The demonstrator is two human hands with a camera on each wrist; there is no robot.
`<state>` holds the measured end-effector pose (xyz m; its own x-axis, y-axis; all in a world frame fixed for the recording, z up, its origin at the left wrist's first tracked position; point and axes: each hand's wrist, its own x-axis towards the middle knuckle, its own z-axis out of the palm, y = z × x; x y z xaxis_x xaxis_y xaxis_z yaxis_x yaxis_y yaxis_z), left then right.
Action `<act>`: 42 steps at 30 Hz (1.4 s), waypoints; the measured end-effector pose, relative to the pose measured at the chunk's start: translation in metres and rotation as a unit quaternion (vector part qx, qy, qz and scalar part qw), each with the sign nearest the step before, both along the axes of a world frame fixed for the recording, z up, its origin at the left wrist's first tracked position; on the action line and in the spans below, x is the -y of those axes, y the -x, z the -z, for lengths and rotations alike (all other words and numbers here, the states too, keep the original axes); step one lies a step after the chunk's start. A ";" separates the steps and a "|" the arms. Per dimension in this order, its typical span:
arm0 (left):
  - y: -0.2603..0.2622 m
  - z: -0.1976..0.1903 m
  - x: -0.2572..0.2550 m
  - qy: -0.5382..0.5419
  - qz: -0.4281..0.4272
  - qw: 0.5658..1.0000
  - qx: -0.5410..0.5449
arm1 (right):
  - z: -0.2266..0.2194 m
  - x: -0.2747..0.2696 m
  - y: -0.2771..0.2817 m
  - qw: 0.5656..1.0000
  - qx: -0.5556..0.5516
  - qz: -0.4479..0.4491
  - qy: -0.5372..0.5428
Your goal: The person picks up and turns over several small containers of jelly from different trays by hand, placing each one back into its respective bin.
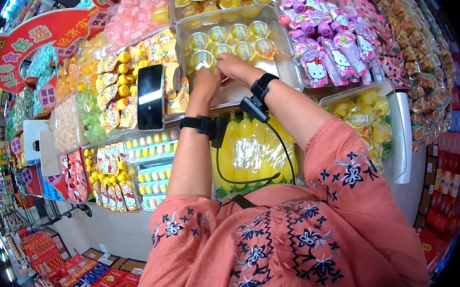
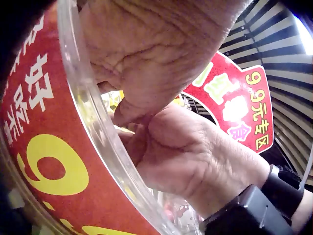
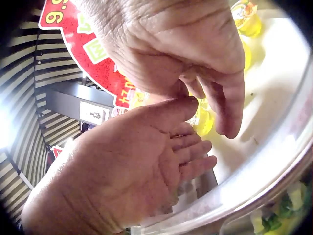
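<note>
Both hands are together over the front part of a clear bin [image 1: 284, 76] holding yellow jelly cups [image 1: 240, 31]. My left hand [image 1: 206, 85] is beside one cup [image 1: 202, 59]; in the right wrist view the left hand [image 3: 142, 152] has its fingers extended. My right hand [image 1: 239, 70] reaches in from the right, and in its wrist view the right hand [image 3: 171, 49] points its loosely bent fingers downward. The thumb side of the left hand meets it. A yellow cup [image 3: 203, 122] shows behind the fingers; whether either hand touches it is unclear.
A black phone [image 1: 150, 98] lies on yellow packets left of the bin. Purple-pink packets [image 1: 330, 42] fill the bin at right. Yellow bottle-shaped packs [image 1: 252, 147] stand below the forearms. The bin's clear wall [image 2: 93, 112] rises close beside the hands.
</note>
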<state>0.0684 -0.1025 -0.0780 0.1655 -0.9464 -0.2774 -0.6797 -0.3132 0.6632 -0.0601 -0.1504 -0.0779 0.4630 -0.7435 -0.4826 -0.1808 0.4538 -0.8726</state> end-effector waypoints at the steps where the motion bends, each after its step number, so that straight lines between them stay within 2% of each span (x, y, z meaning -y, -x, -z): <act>1: 0.001 -0.006 -0.001 -0.007 0.002 1.000 -0.004 | -0.001 0.002 0.001 1.000 -0.002 -0.014 0.002; 6: 0.007 -0.018 -0.023 0.115 -0.016 0.993 -0.020 | -0.033 -0.004 0.010 0.997 -0.039 -0.051 0.052; 8: 0.007 -0.029 -0.036 0.155 0.004 0.986 -0.057 | -0.060 -0.019 0.023 0.998 0.018 -0.026 0.053; 9: 0.008 -0.026 -0.042 0.214 0.012 0.974 -0.079 | -0.078 -0.031 0.030 0.997 0.041 -0.017 0.061; 12: 0.027 -0.077 -0.079 0.172 -0.018 0.949 -0.263 | -0.119 -0.067 0.056 0.991 0.106 0.003 0.081; 13: 0.032 -0.083 -0.088 0.171 -0.032 0.937 -0.302 | -0.132 -0.082 0.068 0.989 0.120 0.007 0.086; 16: 0.034 -0.089 -0.115 0.136 -0.019 0.936 -0.325 | -0.159 -0.126 0.113 0.985 0.138 0.022 0.099; 17: 0.039 -0.091 -0.123 0.122 -0.013 0.930 -0.345 | -0.157 -0.137 0.128 0.981 0.161 0.039 0.100; 19: 0.046 -0.093 -0.134 0.106 0.009 0.919 -0.379 | -0.160 -0.159 0.160 0.983 0.123 0.063 0.121; 20: 0.055 -0.093 -0.139 0.101 -0.013 0.903 -0.416 | -0.156 -0.168 0.175 0.982 0.109 0.077 0.133; 26: 0.069 -0.102 -0.149 0.056 -0.001 0.904 -0.423 | -0.151 -0.231 0.265 0.950 0.022 0.270 0.154; 29: 0.079 -0.104 -0.147 0.053 0.019 0.909 -0.413 | -0.141 -0.250 0.305 0.932 0.015 0.333 0.145; 32: 0.089 -0.106 -0.151 0.059 0.039 0.905 -0.419 | -0.133 -0.262 0.326 0.922 -0.058 0.352 0.152; 39: 0.100 -0.096 -0.162 0.030 0.027 0.913 -0.407 | -0.115 -0.264 0.335 0.941 -0.055 0.302 0.139; 42: 0.108 -0.098 -0.167 0.015 0.012 0.916 -0.402 | -0.109 -0.262 0.347 0.938 -0.035 0.316 0.136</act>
